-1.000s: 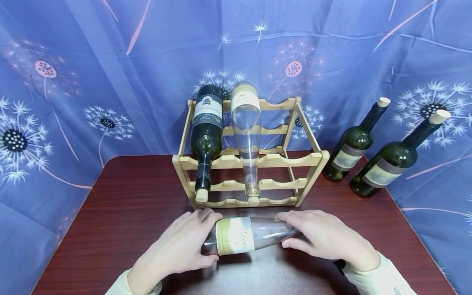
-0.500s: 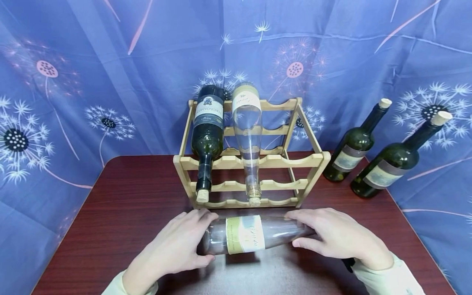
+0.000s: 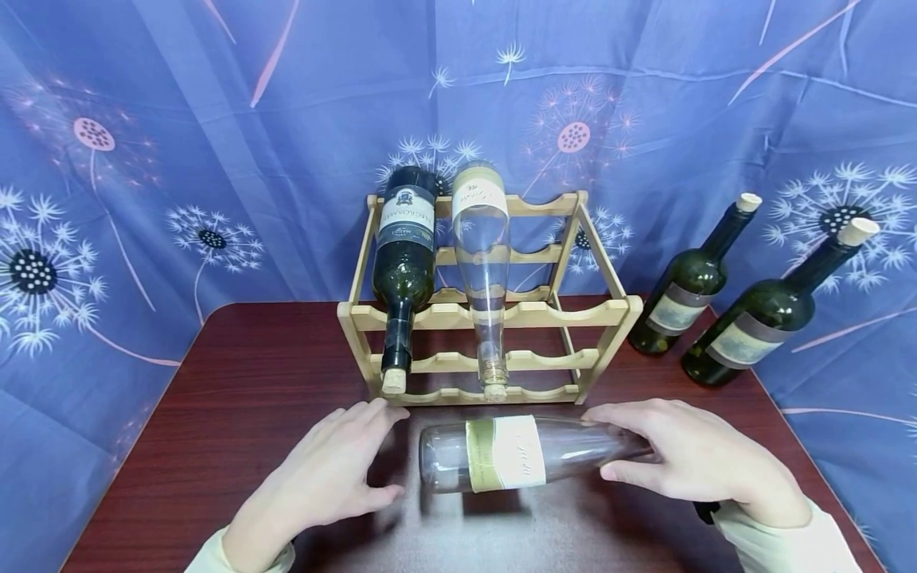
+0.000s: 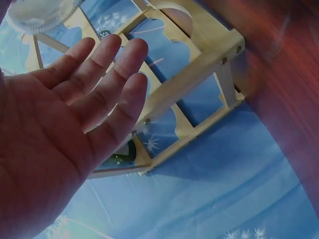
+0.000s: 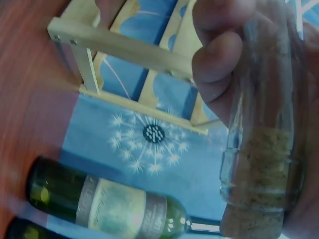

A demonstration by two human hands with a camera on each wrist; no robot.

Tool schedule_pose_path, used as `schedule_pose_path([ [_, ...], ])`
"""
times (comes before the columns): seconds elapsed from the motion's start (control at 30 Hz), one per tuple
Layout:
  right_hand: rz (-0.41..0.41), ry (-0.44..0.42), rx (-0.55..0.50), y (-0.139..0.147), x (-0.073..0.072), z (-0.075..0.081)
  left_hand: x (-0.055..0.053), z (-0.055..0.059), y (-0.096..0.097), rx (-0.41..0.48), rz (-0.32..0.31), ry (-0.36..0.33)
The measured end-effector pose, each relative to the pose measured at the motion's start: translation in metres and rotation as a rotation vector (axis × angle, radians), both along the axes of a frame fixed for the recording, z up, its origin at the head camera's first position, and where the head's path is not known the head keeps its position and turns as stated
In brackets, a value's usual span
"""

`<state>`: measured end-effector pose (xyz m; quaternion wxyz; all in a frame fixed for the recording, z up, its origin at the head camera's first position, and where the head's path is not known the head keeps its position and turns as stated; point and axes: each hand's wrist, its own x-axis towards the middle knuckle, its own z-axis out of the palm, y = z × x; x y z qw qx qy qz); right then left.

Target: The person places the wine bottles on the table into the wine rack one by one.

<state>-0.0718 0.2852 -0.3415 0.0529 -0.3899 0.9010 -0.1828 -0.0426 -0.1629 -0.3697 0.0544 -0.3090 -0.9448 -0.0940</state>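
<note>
While farther right than before, clear bottle (image 3: 519, 452) fast in right hand (image 3: 688, 454); left hand (image 3: 325, 469) loose, now apart

The head camera looks forward and down over the tabletop (image 3: 236, 382); the wrist cameras, tilted, look closely past the hands (image 3: 325, 469); all 3 views share the rack (image 3: 544, 316).

Sleeves (image 3: 791, 541) pale, off-white — both sides; small black piece (image 3: 706, 511) beside right one
</note>
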Motion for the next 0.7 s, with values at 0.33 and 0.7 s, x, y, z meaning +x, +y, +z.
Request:
schedule_pose_path([
  [0.33, 0.009, 0.015, -0.065, 0.027, 0.002, 0.010, -0.002, -0.001, -0.018, 0.027, 0.084, -0.033],
  [0.7, -0.089, -0.078, -0.048, 0.054, 0.008, 0.026, -0.007, 0.000, -0.037, 0.029, 0.166, -0.073],
])
